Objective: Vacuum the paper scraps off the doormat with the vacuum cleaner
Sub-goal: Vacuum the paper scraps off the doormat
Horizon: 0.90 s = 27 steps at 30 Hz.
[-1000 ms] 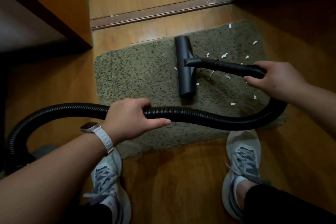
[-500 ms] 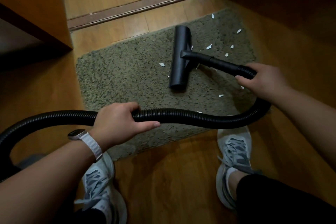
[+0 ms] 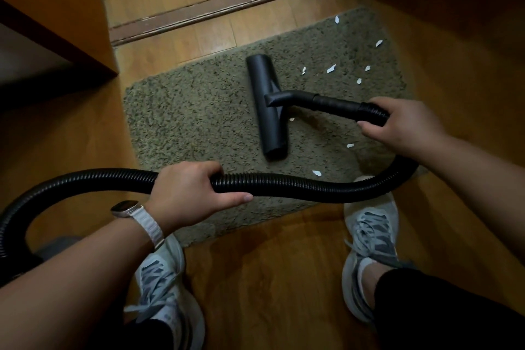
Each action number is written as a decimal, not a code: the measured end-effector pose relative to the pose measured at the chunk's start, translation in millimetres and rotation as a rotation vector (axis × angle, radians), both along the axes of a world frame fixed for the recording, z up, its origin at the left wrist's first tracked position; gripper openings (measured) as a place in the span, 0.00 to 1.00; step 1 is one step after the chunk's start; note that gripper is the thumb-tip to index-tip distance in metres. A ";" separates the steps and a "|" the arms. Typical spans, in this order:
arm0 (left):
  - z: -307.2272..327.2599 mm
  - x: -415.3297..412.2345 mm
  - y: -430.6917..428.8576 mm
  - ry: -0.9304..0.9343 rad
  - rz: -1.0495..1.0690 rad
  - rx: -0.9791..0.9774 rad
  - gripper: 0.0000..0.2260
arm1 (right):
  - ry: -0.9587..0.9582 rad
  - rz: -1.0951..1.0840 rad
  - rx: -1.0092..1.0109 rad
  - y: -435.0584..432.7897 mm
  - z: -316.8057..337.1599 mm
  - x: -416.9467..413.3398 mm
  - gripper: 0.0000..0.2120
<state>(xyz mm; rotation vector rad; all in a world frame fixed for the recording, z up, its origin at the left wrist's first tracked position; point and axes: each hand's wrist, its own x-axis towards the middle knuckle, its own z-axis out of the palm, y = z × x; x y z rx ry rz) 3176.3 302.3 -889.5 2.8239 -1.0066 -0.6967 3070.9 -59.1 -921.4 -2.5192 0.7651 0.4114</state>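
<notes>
well, the vacuum's body was mostly cut off beyond the left hand (image 3: 189, 193), which was wrapped around the ribbed hose (image 3: 298, 185). the right hand (image 3: 397, 128) was clamped on the wand end, the floor nozzle (image 3: 267, 106) flat on the doormat (image 3: 193, 116) just beyond. about eight paper scraps (image 3: 331, 68) lay there, mostly past that hand.
</notes>
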 end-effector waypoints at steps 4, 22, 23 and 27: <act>2.5 -0.9 -0.7 0.031 0.036 -0.024 0.42 | 0.002 -0.105 -0.041 -8.0 2.9 -5.4 0.22; -1.5 -4.5 5.1 0.030 -0.001 -0.002 0.40 | 0.003 0.095 -0.067 13.8 -5.2 8.4 0.13; -1.3 -7.2 2.2 0.042 0.007 0.005 0.40 | -0.002 0.071 -0.053 9.9 -4.1 2.4 0.13; -1.8 -21.7 -15.1 0.095 0.046 0.018 0.36 | 0.020 0.029 -0.073 -2.8 0.4 -19.7 0.16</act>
